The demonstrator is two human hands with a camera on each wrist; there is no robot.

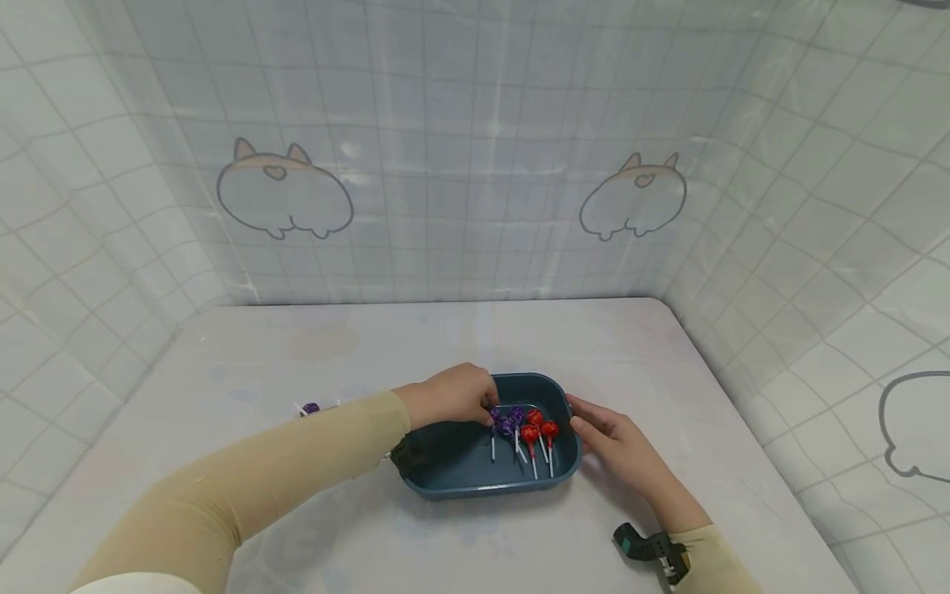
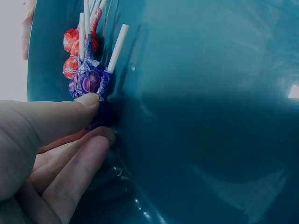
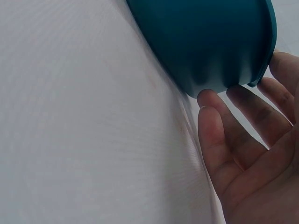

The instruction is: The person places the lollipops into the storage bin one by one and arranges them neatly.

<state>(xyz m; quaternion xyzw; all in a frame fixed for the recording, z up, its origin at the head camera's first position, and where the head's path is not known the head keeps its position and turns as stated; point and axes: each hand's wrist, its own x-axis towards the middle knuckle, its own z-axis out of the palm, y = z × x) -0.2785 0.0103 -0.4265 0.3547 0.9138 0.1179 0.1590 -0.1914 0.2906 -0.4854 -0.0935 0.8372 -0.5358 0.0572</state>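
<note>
A dark teal plastic tub (image 1: 453, 462) stands on the table, with several red lollipops (image 1: 549, 429) and purple lollipops (image 1: 517, 415) lying near its right end. Reaching into it from the left, my left hand (image 1: 456, 394) pinches a purple lollipop (image 2: 100, 114) by its wrapped head between thumb and fingers. Its white stick points away from the hand in the left wrist view. At the tub's right end, my right hand (image 1: 616, 441) rests its fingertips on the outer wall, the thumb close to the rim. The fingers (image 3: 252, 112) are loosely extended in the right wrist view.
Another purple lollipop (image 1: 310, 408) lies on the white tabletop (image 1: 260, 355) left of the tub, partly hidden behind my left sleeve (image 1: 297, 462). White grid-patterned curtains (image 1: 460, 165) with dog drawings enclose the table at the back and both sides.
</note>
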